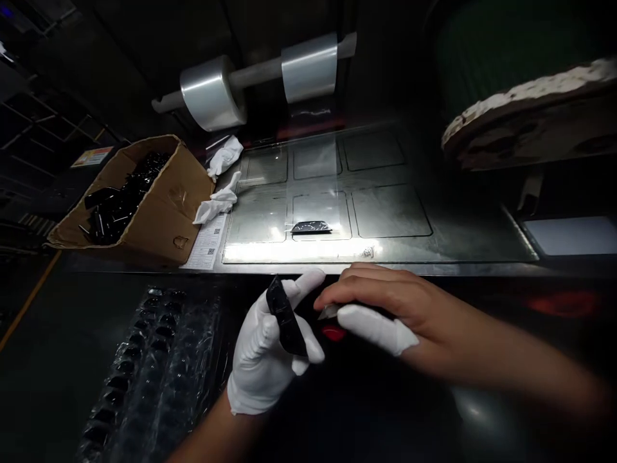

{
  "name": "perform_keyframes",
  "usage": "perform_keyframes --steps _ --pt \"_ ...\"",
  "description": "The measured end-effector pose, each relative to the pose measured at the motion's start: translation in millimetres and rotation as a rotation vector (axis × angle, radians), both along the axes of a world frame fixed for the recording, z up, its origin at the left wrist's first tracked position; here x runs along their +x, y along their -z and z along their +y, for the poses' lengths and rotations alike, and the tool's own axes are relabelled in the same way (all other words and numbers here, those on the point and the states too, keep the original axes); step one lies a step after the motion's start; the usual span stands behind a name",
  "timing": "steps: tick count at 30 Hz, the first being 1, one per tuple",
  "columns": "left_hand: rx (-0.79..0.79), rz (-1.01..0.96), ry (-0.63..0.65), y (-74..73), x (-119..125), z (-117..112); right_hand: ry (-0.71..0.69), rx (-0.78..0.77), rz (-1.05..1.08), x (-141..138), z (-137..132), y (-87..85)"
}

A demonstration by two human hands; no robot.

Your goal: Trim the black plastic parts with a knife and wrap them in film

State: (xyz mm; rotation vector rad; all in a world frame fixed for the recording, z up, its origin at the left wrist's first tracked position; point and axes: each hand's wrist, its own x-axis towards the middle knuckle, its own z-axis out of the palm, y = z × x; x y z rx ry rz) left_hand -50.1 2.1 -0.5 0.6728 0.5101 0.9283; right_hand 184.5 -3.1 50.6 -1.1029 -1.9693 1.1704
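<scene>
Gripping one black part [286, 319], left hand [263, 354] curled near right hand [390, 299] pinching blade [328, 312]; second piece [311, 227] lay beyond both, unheld.

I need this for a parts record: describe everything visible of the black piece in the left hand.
The black piece is narrow and elongated, with a pointed upper end, and looks like hard plastic. Small details cross its face, too dark to tell whether ridges or recesses. It is held tilted, its top leaning left in the picture, before the metal bench's front edge. The left hand's white-gloved fingers grip it; the right hand is apart from it.
</scene>
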Motion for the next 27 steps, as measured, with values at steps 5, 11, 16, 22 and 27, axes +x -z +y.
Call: perform_keyframes --steps 5,11,16,22,27 --pt "-0.014 0.046 0.11 1.3 -5 -5 -0.06 0.012 0.002 -13 -3 -0.4" --pt "-0.05 0.065 0.152 -4.7 -4 -6 -0.078 -0.09 -0.085 -18 -6 -1.5" --pt "-0.067 0.094 0.169 -1.4 -5 -8 -0.083 -0.156 -0.112 -20 -8 -1.4" --pt "-0.054 0.113 0.218 1.6 -9 -5 -0.072 -0.125 -0.173 -19 -9 3.1" --pt "-0.048 0.125 0.22 4.2 -10 -5 -0.066 -0.085 -0.212 -20 -10 6.0"
